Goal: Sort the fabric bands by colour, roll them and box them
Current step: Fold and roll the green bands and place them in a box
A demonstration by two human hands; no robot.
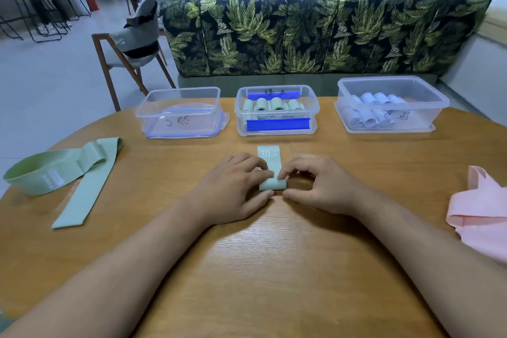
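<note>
The left hand [236, 186] and right hand [318, 185] pinch, in a narrow grip, the rolled near end of a green band [269, 158] at table [274, 261] centre; box [277, 132] of green rolls at 12 o'clock, loose green bands [68, 175] at 9 o'clock.

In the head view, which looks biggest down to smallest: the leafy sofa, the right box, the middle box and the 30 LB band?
1. sofa
2. right box
3. middle box
4. 30 LB band
The sofa is farthest away yet still looks biggest. The band is nearest yet looks smallest.
</note>
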